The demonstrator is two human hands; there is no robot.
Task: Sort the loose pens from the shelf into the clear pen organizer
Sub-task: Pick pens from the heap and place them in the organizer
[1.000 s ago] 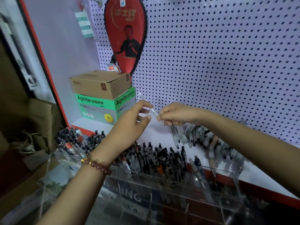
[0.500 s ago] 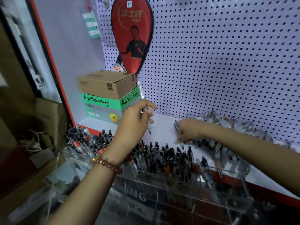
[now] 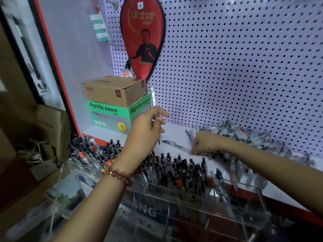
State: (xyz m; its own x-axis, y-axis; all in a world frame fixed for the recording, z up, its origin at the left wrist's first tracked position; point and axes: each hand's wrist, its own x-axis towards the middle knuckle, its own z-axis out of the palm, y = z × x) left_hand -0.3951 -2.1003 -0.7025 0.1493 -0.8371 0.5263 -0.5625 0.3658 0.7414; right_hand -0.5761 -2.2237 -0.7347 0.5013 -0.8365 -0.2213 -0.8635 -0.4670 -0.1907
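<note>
— What has the left hand got?

— The left hand (image 3: 146, 130) is raised over the shelf (image 3: 176, 131), with thumb and fingers curled round a clear pen (image 3: 153, 98). The pen stands nearly upright, tip down over the white board, and its top end sticks well above the knuckles. A beaded bracelet (image 3: 118, 175) sits on that wrist.

— And the right?

— The right hand (image 3: 206, 144) is down on the shelf near its front edge, knuckles up and fingers curled under. The fingertips close on the end of a second pen (image 3: 174, 145), which lies flat on the board and points left toward the tip of the upright one. The two pens are near each other but apart.

— Where are the rest?

— A pile of loose pens (image 3: 244, 135) is heaped along the back of the shelf to the right of that hand, against the pegboard (image 3: 244, 67). The hand touches its left end. The pile is blurred, so single pens are hard to pick out.

— The organizer?

— The clear organizer (image 3: 251, 206) stands in front of the shelf's front edge, lower down, under both forearms. Its left and middle compartments are packed with pens standing on end, dark caps up. The right compartment holds only a few, leaning.

— Anything else?

— At the shelf's back left corner a brown carton (image 3: 113, 91) sits on a green box (image 3: 108, 112). Above them a red paddle case (image 3: 143, 37) hangs on the pegboard.
</note>
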